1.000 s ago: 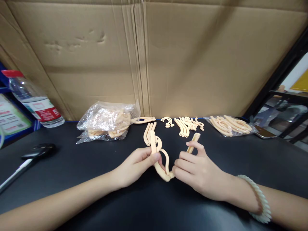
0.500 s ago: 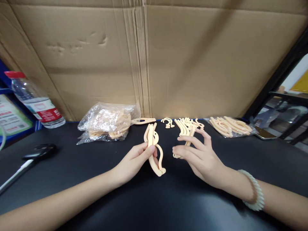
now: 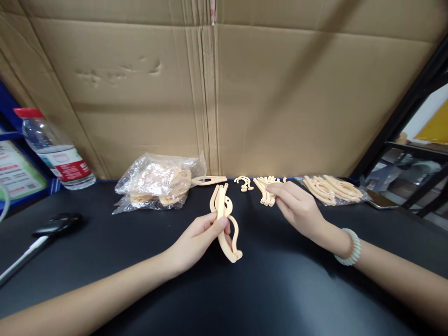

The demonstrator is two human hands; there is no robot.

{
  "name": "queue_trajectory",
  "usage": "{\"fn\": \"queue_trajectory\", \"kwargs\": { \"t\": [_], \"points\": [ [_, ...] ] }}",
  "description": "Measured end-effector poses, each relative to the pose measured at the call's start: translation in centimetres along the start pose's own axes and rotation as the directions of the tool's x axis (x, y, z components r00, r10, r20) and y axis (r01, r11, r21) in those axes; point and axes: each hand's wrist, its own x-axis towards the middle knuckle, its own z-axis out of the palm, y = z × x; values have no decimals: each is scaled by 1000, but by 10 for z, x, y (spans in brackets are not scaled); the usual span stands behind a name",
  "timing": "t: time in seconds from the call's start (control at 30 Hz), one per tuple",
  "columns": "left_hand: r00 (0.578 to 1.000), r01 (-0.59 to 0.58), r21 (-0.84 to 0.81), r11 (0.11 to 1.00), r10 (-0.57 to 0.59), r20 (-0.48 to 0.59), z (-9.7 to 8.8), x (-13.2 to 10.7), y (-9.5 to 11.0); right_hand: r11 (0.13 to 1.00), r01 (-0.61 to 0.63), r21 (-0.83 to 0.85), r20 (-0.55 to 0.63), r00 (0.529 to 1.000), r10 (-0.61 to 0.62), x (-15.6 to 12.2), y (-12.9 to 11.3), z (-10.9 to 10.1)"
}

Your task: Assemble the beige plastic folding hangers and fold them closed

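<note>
My left hand [image 3: 199, 240] is closed around a cream plastic hanger assembly [image 3: 227, 228], a curved arm with a hook piece joined to it, held upright above the black table [image 3: 245, 289]. My right hand [image 3: 294, 205] reaches to the back of the table, its fingers pinched on the loose pile of curved cream arms [image 3: 268, 189]. A small cream hook [image 3: 244, 182] lies to the left of that pile. Two more curved arms [image 3: 214, 198] lie behind the held assembly.
A clear bag of cream parts [image 3: 157, 182] lies at the back left, another open bag of curved parts [image 3: 332, 189] at the back right. A cardboard wall [image 3: 224, 93] closes the back. A water bottle [image 3: 52, 149] and a black mouse [image 3: 58, 223] sit at the left.
My right hand has let go of the assembly, carried a loose arm back and moved to the far pile. My left hand lifted the assembly slightly and kept hold of it.
</note>
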Motion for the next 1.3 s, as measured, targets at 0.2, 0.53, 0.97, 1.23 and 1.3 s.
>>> {"fn": "queue_trajectory", "kwargs": {
  "t": [0.2,0.53,0.97,1.23,1.3],
  "points": [
    [1000,5,32,999,-4,-25,1,-2,2,995,-85,-52,135,987,91,6,14,19],
    [1000,23,61,998,-22,-17,-1,-2,2,994,-98,-56,355,928,112,-3,10,22],
    [1000,19,89,996,-20,14,3,0,7,994,-103,45,449,891,72,-2,7,21],
    [1000,18,60,998,-19,24,3,1,8,994,-100,47,415,907,72,-3,6,22],
    [1000,19,68,998,-20,20,4,0,7,993,-119,18,425,900,100,-3,5,21]
  ]
}}
